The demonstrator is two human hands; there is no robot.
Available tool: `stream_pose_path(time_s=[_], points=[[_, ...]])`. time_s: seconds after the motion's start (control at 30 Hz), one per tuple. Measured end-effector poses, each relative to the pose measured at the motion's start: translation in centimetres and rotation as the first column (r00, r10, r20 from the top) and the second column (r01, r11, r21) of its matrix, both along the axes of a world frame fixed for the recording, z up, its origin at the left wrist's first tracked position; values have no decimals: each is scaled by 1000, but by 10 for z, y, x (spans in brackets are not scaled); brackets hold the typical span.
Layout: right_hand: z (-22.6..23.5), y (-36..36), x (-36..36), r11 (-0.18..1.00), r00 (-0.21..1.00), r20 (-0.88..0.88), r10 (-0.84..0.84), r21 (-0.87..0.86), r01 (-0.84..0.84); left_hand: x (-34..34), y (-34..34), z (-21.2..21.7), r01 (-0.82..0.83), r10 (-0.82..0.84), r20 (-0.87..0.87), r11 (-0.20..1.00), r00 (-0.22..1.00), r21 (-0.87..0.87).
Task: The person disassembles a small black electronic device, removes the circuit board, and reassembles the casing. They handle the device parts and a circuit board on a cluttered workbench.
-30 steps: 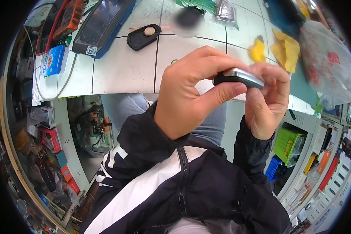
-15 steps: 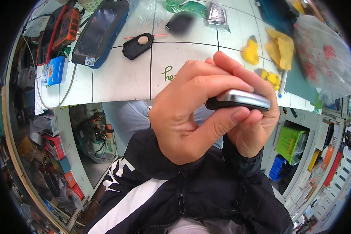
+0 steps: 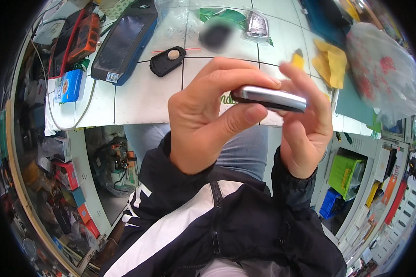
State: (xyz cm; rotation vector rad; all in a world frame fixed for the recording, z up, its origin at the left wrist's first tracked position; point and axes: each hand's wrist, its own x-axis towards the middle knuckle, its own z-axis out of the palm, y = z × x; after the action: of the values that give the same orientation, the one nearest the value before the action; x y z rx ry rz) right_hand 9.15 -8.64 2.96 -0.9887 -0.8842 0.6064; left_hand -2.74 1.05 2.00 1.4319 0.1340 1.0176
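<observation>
Above the table's front edge, my left hand [image 3: 208, 115] pinches a key fob [image 3: 272, 98] between thumb and fingers. The fob has a shiny silver edge and a dark underside, and its left end is hidden in the hand. Just to the right of it, my right hand [image 3: 307, 134] has its thumb and fingers apart around the fob's right end. Whether a fingertip touches the fob I cannot tell. Beyond my left hand lies an opened black key shell [image 3: 162, 64] with a round coin cell [image 3: 173, 54] on it.
On the white tiled table stand a handheld device [image 3: 125, 41] with a dark screen and a blue box [image 3: 70, 86] at left. A bagged key fob [image 3: 257, 27], a blurred dark object [image 3: 216, 35], a yellow cloth [image 3: 330, 64] and a plastic bag [image 3: 381, 69] lie farther right. Below right is a green bin [image 3: 345, 171].
My right hand has let go of the fob and spread its fingers. Both hands have drawn apart, and the left has moved slightly left and up with the fob.
</observation>
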Motion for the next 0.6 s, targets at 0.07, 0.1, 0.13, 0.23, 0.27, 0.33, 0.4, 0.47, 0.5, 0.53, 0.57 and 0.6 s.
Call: stream_pose_path(time_s=[0.07,0.1,0.13,0.23,0.27,0.33,0.4,0.47,0.5,0.53,0.57,0.6], points=[[-5,-7,4,997,968,238,-76,-14,82,3,2,-8,17,-14,29,996,999,-86],[-6,-5,0,988,930,337,-149,15,153,4,-2,-7,64,-57,41,980,998,-187],[-6,-3,-3,972,874,428,-229,50,230,5,-5,-6,106,-92,61,951,994,-289],[-14,1,-11,913,695,599,-397,177,368,11,-11,-14,269,-205,178,811,962,-520],[-16,1,-11,903,654,633,-415,197,381,12,-13,-12,256,-204,155,787,967,-562],[-21,0,-11,898,608,671,-423,222,380,11,-9,-15,309,-269,155,761,951,-571],[-24,0,-11,904,601,686,-410,219,367,13,-10,-16,337,-276,193,732,941,-592],[-23,2,-12,909,594,699,-397,209,361,12,-7,-16,384,-286,257,687,923,-617],[-22,2,-12,917,630,677,-381,189,351,12,-6,-16,409,-289,289,664,913,-626],[-21,2,-11,925,664,653,-365,169,341,12,-5,-16,431,-295,315,650,902,-625],[-24,2,-10,926,687,629,-364,164,341,12,-3,-16,453,-300,341,637,891,-624],[-26,2,-9,927,709,604,-363,159,339,12,-3,-15,475,-304,367,623,879,-622]])
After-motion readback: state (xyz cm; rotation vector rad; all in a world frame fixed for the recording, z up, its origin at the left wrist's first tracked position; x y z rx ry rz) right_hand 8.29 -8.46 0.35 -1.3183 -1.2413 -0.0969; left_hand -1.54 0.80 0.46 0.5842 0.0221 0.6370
